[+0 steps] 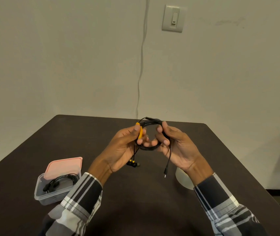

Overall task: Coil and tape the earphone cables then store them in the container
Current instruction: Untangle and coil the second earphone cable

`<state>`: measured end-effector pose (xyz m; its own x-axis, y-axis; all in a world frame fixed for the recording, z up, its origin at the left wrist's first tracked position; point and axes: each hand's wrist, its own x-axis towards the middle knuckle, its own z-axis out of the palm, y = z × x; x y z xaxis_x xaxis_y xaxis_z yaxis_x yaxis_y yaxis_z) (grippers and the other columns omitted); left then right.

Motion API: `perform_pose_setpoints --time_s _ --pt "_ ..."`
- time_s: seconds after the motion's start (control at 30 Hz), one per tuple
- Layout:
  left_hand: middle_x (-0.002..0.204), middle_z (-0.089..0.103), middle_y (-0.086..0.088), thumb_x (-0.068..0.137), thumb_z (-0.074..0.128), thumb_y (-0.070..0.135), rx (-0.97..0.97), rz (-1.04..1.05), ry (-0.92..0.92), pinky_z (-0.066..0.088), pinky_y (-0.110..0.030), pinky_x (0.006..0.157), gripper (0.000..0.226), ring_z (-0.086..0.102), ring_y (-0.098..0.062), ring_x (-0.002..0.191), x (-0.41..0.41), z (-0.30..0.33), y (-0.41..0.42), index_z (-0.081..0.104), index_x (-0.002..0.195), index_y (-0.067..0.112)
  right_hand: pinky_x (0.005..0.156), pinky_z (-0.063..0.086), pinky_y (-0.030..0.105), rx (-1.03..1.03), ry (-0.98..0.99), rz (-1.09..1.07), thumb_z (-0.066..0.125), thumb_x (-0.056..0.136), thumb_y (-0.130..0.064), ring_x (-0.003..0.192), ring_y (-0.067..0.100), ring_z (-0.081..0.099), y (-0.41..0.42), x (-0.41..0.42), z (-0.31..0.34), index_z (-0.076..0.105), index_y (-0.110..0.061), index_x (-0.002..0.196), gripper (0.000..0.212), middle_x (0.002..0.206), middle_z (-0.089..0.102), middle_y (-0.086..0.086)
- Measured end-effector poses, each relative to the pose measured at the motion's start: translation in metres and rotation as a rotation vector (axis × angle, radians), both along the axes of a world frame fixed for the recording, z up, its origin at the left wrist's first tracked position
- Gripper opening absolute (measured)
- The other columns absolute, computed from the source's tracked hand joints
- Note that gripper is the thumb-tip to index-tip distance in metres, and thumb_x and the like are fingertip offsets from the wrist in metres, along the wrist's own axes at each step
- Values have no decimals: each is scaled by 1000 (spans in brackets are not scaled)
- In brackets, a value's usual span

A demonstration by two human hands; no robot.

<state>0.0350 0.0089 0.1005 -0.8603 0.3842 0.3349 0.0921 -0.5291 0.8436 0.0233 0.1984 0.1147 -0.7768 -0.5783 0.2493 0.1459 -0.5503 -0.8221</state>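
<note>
Both hands hold one black earphone cable (pixel 150 147) in the air above the dark table (pixel 84 133), wound into a small ring. The left hand (pixel 125 149) pinches the ring on its left side, where a yellow part (pixel 141 132) of the cable sits under the thumb. The right hand (pixel 175 147) has its fingers curled closed around the right side of the ring.

Two loose ends hang down. The earbuds (pixel 133 163) with yellow collars hang below the left hand, and the plug (pixel 165 172) hangs below the right palm. So I judge that the coiling is almost done but not finished.

To do this step well, the left pinch should stay firm so the loops do not spring open, while the right hand guides the plug end around the ring. The turns should lie flat beside each other, not crossed. The earbud end can be tucked in last.

A pale roll (pixel 184 181) stands on the table just beside the right wrist; it may be the tape, but I cannot tell for sure. The clear container (pixel 39 193) stands at the left, well apart from the hands, with its pink lid (pixel 64 166) leaning on its far rim and another coiled cable (pixel 61 181) already inside.
</note>
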Motion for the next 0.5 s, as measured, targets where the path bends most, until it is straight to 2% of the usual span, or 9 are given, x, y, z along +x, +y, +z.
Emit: perform_pose_setpoints --time_s 0.1,0.27,0.4,0.5 --pt "61 51 0 94 53 29 90 39 -40 55 -26 82 27 62 -15 74 -2 4 -6 69 81 11 80 62 43 96 -30 -131 58 95 -25 77 21 71 -2 -3 -8 75 -6 97 26 63 60 2" --pt "61 49 1 99 46 29 175 40 -57 56 -31 81 28 59 -17 70 -2 7 -6 57 82 10 80 61 43 52 -98 -171 62 91 -15 84 21 73 -8 -4 -18 70 -4 100 16 75 65 4" --pt "58 45 4 99 44 37 232 11 -78 55 -28 71 33 50 -11 57 -2 8 -2 57 77 14 77 62 40 25 -128 -174 66 88 -15 90 23 75 -15 -5 -25 69 -2 108 24 76 69 4" --pt "57 45 4 98 45 41 297 -39 -107 55 -30 67 36 50 -11 54 -2 9 1 55 74 15 76 62 38 66 -132 -167 66 89 -17 89 19 75 -22 -5 -31 75 -6 109 25 83 72 3"
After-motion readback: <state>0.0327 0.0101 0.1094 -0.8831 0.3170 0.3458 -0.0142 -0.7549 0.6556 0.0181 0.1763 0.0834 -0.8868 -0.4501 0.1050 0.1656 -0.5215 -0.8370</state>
